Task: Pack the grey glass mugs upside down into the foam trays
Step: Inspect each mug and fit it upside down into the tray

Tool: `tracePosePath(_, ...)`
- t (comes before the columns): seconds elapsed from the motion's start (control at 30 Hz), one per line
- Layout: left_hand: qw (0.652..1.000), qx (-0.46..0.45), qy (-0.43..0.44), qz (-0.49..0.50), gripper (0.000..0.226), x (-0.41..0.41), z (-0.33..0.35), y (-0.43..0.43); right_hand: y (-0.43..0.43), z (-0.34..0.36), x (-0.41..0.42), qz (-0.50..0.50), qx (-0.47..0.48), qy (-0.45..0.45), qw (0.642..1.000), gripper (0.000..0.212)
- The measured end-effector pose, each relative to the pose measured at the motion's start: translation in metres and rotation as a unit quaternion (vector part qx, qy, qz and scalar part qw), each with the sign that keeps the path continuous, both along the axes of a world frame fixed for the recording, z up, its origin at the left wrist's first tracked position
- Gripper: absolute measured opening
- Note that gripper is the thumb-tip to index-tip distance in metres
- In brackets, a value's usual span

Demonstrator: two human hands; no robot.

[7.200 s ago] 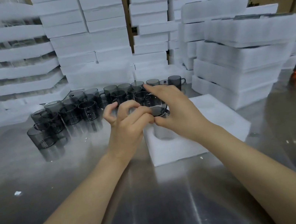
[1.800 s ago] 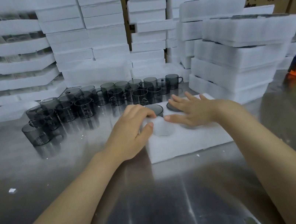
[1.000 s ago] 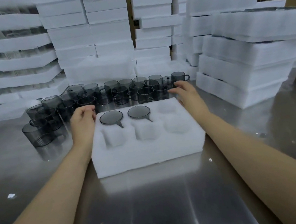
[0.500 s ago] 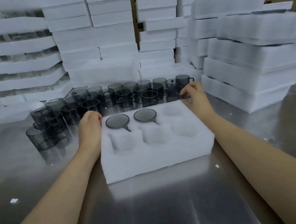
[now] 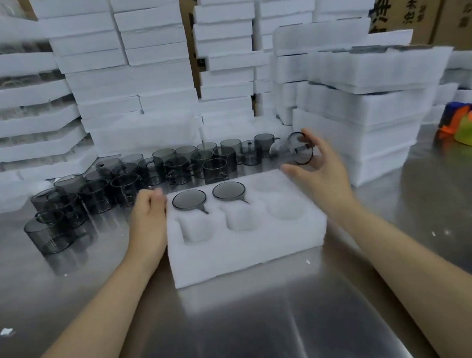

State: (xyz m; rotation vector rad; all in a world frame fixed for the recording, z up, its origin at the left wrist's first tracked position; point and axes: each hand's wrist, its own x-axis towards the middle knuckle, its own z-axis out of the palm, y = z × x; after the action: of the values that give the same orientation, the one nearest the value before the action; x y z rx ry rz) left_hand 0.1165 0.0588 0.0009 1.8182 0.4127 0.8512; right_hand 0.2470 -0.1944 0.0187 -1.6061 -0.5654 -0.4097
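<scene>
one foam tray (image 5: 248,248), six pockets (image 5: 285,208): two seated mugs (image 5: 189,200), four pockets empty. one held mug (image 5: 301,148). loose mugs (image 5: 124,187) too crowded to count.

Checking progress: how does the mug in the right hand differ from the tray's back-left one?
The held mug is airborne, pinched by the right hand; the back-left mug sits in the foam tray. The held mug is tilted; the back-left mug stands base up. Both are grey glass.

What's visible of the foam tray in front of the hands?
White foam tray, a block lying flat on the steel table. Six pockets, two rows of three: far-left and far-middle hold upturned grey mugs, four are empty. The left hand touches its left end; right hand holds a mug near its far-right corner.
</scene>
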Motion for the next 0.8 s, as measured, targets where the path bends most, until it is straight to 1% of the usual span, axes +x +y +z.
tracePosePath(0.07, 0.999, -0.012, 0.005, -0.033, 0.021, 0.002, -0.001, -0.014, -0.003, 0.018, -0.006, -0.009, -0.087, -0.123, 0.988, 0.066)
tracePosePath(0.1, 0.998, -0.026, 0.003, -0.052, 0.02, 0.003, 0.0, -0.02, -0.004, 0.026, -0.01, -0.01, -0.119, -0.168, 0.978, 0.066)
tracePosePath(0.17, 0.994, -0.048, 0.011, -0.093, 0.015, 0.003, 0.001, -0.03, -0.001, 0.036, -0.022, -0.016, -0.151, -0.216, 0.964, 0.064)
tracePosePath(0.23, 0.986, -0.063, 0.034, -0.152, 0.001, 0.002, 0.003, -0.039, 0.005, 0.038, -0.033, -0.033, -0.166, -0.232, 0.958, 0.064)
tracePosePath(0.3, 0.979, -0.061, 0.056, -0.187, 0.016, 0.0, 0.003, -0.041, 0.01, 0.033, -0.038, -0.054, -0.197, -0.243, 0.948, 0.063)
tracePosePath(0.37, 0.98, -0.052, 0.061, -0.185, 0.016, -0.001, 0.003, -0.04, 0.012, 0.03, -0.039, -0.077, -0.231, -0.264, 0.933, 0.06)
tracePosePath(0.43, 0.981, -0.042, 0.06, -0.181, 0.024, -0.001, 0.004, -0.039, 0.012, 0.031, -0.038, -0.095, -0.24, -0.28, 0.924, 0.059)
tracePosePath(0.5, 0.982, -0.036, 0.056, -0.179, 0.026, -0.001, 0.003, -0.039, 0.013, 0.031, -0.039, -0.11, -0.246, -0.299, 0.915, 0.059)
tracePosePath(0.57, 0.981, -0.033, 0.051, -0.186, 0.025, 0.0, 0.003, -0.039, 0.014, 0.03, -0.04, -0.126, -0.251, -0.321, 0.905, 0.059)
tracePosePath(0.63, 0.98, -0.036, 0.051, -0.191, 0.019, -0.001, 0.004, -0.039, 0.014, 0.031, -0.041, -0.143, -0.251, -0.345, 0.893, 0.058)
tracePosePath(0.67, 0.979, -0.036, 0.05, -0.193, 0.021, -0.003, 0.005, -0.04, 0.014, 0.031, -0.042, -0.147, -0.25, -0.354, 0.889, 0.057)
tracePosePath(0.73, 0.98, -0.03, 0.037, -0.192, 0.031, -0.004, 0.007, -0.04, 0.015, 0.032, -0.044, -0.147, -0.251, -0.364, 0.885, 0.057)
tracePosePath(0.8, 0.981, -0.007, 0.019, -0.193, 0.036, -0.005, 0.009, -0.04, 0.015, 0.033, -0.047, -0.146, -0.257, -0.371, 0.88, 0.058)
